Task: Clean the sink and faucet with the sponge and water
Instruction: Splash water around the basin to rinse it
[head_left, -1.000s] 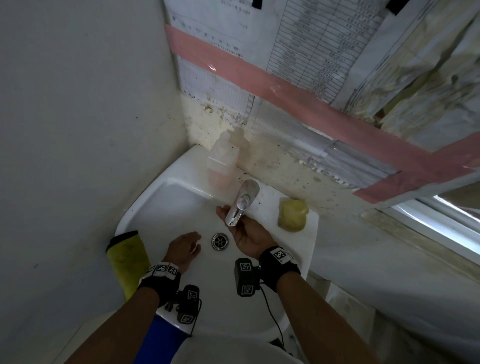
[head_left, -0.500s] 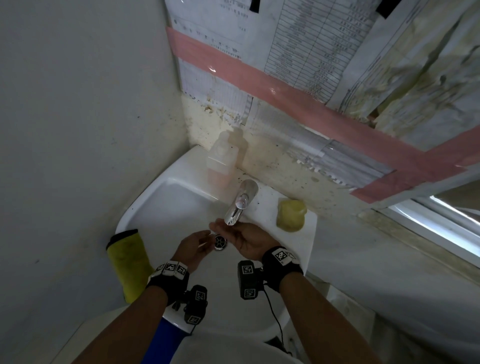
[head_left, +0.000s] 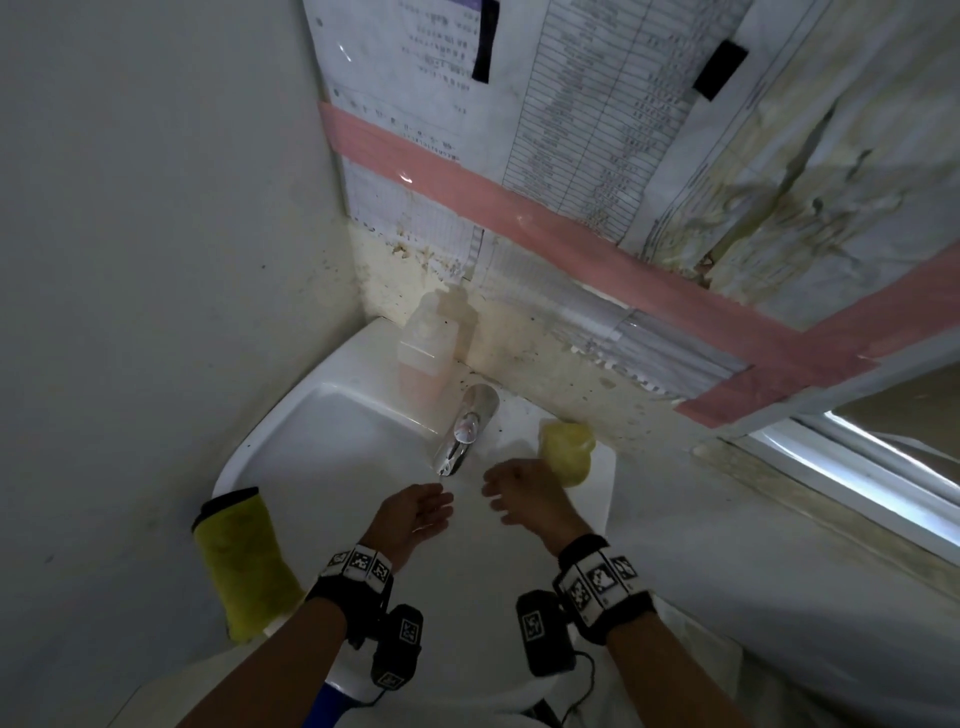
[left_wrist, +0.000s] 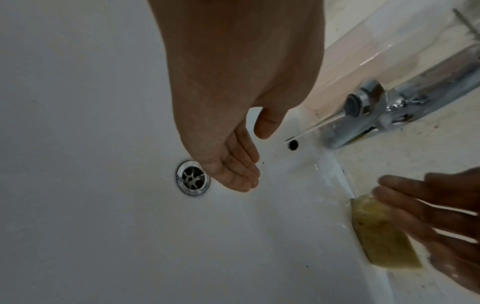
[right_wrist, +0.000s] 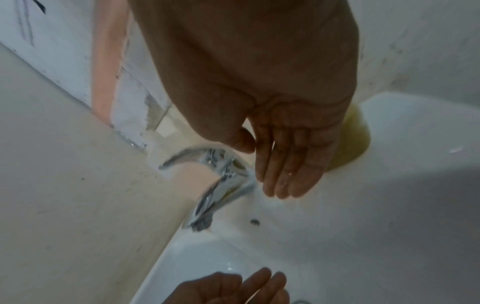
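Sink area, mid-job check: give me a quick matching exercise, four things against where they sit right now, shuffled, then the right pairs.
Things:
1. sponge
2. soap bottle
3. drain
4. yellow cloth

Places:
A. bottom of the basin
B. draped over the sink's left edge
C. sink ledge right of the faucet
D. back ledge left of the faucet, by the wall

Pairs: 1-C, 2-D, 3-A, 4-B

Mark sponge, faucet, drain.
sponge (head_left: 567, 451), head view, yellow top face.
faucet (head_left: 466, 430), head view, middle of the chrome body.
drain (left_wrist: 192, 178), left wrist view, centre of the grate.
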